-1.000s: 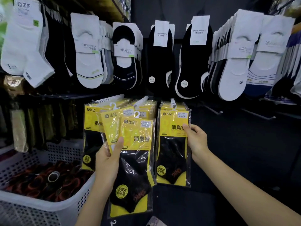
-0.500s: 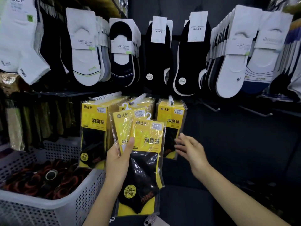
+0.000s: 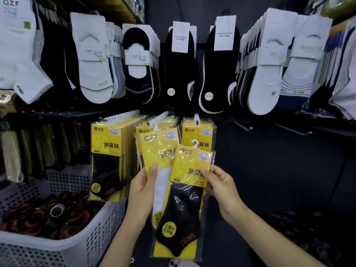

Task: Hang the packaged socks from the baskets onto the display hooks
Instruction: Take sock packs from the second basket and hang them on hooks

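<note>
Sock wall (image 3: 92, 60) (dim shop), basket (image 3: 57, 245); left grip (image 3: 142, 191), right grip (image 3: 221, 185) clamp packs (image 3: 181, 209).

1. We see the front pack (image 3: 185, 201): a clear bag with a yellow card above, a black sock below and a small white hanger on top. It is in the air, tilted a little, and the right hand (image 3: 221, 186) pinches its right edge.
2. The second pack (image 3: 158, 158) is partly behind it, to the left. It has the same yellow card but a white sock, and the left hand (image 3: 142, 191) grips it with the thumb on the front.
3. The hung packs (image 3: 107, 151) hang in three rows on the display hooks (image 3: 123, 115), just behind the two held packs.
4. The basket (image 3: 96, 237) is white perforated plastic, at lower left, with dark and red items inside.
</note>
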A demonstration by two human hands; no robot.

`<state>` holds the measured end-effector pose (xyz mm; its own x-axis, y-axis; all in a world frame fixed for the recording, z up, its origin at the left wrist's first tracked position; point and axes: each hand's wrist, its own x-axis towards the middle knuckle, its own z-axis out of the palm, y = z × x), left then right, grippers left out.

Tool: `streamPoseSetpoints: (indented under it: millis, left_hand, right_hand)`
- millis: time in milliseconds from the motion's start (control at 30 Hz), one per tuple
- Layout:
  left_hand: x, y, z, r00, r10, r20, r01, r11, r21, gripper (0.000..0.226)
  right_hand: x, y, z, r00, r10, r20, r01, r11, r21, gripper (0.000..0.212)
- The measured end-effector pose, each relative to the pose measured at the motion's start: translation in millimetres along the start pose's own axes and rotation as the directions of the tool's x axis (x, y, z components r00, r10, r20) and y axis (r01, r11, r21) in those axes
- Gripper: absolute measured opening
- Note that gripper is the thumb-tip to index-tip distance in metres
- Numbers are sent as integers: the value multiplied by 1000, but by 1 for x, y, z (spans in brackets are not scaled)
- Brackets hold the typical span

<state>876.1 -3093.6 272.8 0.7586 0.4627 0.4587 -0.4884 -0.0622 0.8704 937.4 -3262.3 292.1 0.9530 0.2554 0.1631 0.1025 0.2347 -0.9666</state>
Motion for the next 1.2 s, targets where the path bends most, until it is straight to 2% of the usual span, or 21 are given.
streamPoseSetpoints:
  millis: [200,367,600,767,933,1067,1200]
  left_hand:
    - [6,2,-24,994,-25,-103,28,999,30,35]
    - [7,0,-29,991,-15,-130,22,998,54,30]
    - [5,2,-32,991,-15,-131,25,997,69,33]
    - [9,2,-37,989,-6,-145,17,997,79,35]
    - [10,2,-40,987,-36,-155,44,998,51,32]
    - [11,-3,-39,992,-49,-117,56,997,56,29]
    - [11,-6,-30,992,-97,-80,97,995,2,27]
  right_hand:
    - [14,-24,-19,973,-153,-174,153,988,-13,11]
    - [29,-36,-14,965,-210,-157,202,977,-62,9]
    - [51,-32,5,969,-200,-147,187,977,-98,10]
    - [73,-21,4,966,-108,-233,89,992,-92,16]
    - [88,-7,-5,940,-100,-325,52,987,-153,32]
    - [84,8,-18,921,-41,-388,-25,986,-164,26]
    - [63,16,-24,929,-53,-366,10,993,-118,31]
